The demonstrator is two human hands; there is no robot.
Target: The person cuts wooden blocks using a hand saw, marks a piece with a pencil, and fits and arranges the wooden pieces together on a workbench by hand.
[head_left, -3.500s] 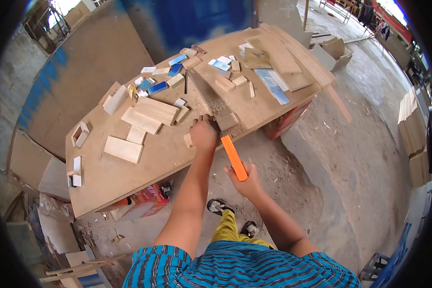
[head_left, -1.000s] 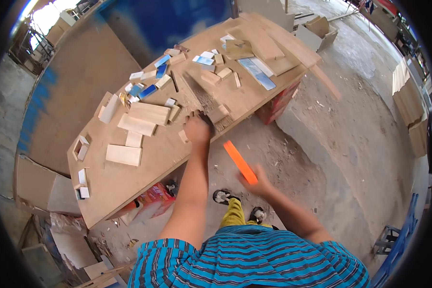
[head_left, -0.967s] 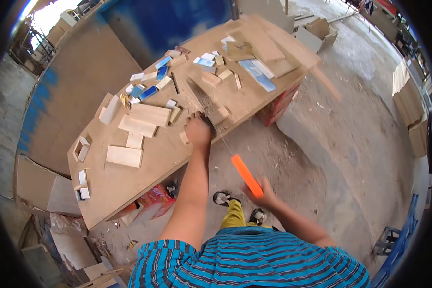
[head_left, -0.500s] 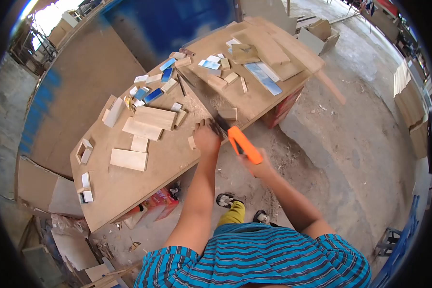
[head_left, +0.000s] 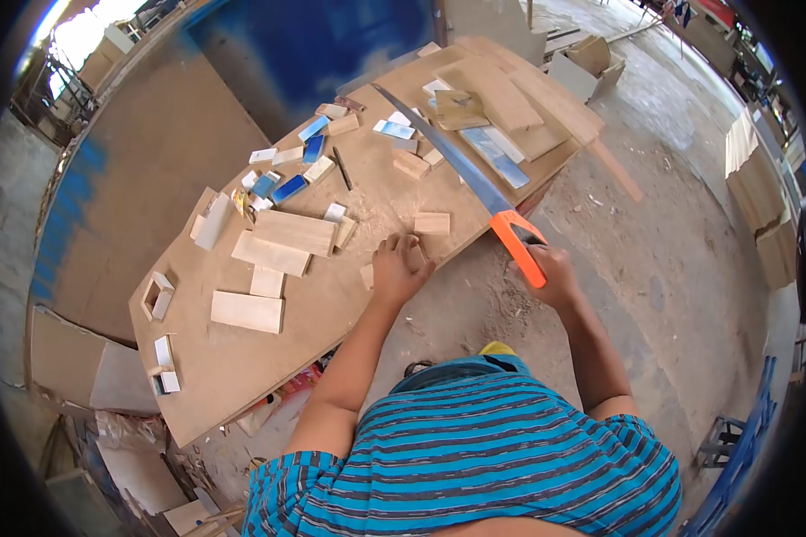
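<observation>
Moved since the earlier frames: the saw (head_left: 464,166) is clear of the cutting position at the near edge of the table (head_left: 201,385), and its blade now slants across the table's right half, tip toward the far edge.

Right hand (head_left: 551,273): fingers wrapped around the orange handle (head_left: 519,254), off the near edge. Left hand (head_left: 401,270): at the near edge, fingers bent, thumb apart from the index finger. A small wooden piece appears to sit between them; whether it is pinched cannot be told.

Adjacent parts: a short block (head_left: 433,224) lies flat just beyond the left fingertips; a second block (head_left: 367,276) lies beside the wrist. Fine sawdust (head_left: 376,206) covers the surface nearby.

Work status, as judged: sawing is paused, with the blade away from the wood at the left hand. Short blocks lie separate, consistent with cuts already made. Completion of the latest cut cannot be confirmed, nor can the number of cuts left.

Outer area: a wide board (head_left: 295,231) and blue-faced blocks (head_left: 288,188) lie to the left, with a dark slender stick (head_left: 342,170) beside them. Larger flat boards (head_left: 510,103) overlap at the right end.
</observation>
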